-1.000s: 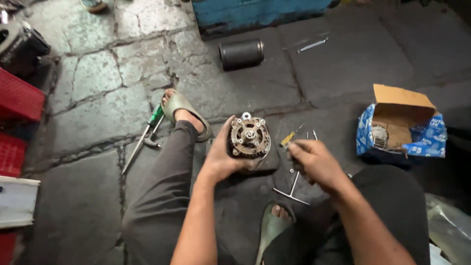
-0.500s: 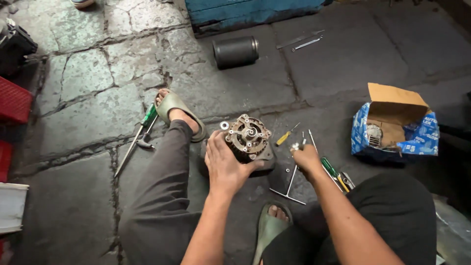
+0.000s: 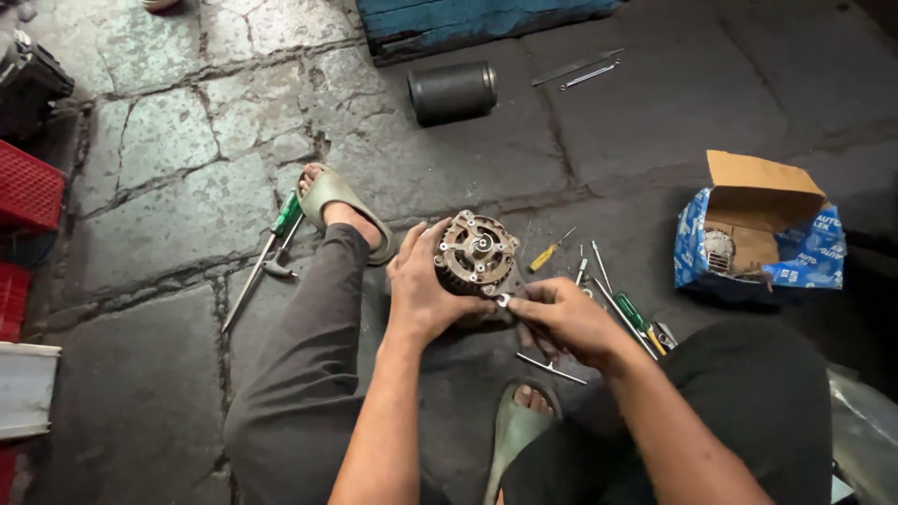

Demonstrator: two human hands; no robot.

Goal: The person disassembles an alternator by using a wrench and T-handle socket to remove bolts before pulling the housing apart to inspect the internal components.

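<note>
I sit on a cracked, grimy stone floor (image 3: 168, 140), red crates (image 3: 28, 187) stacked at its edge, dim light overhead.

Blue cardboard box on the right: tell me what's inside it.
The blue cardboard box lies open with its brown flap raised. Inside, a pale ribbed metal part shows at the left of the opening. The rest of the interior is hidden by shadow and the walls.
</note>
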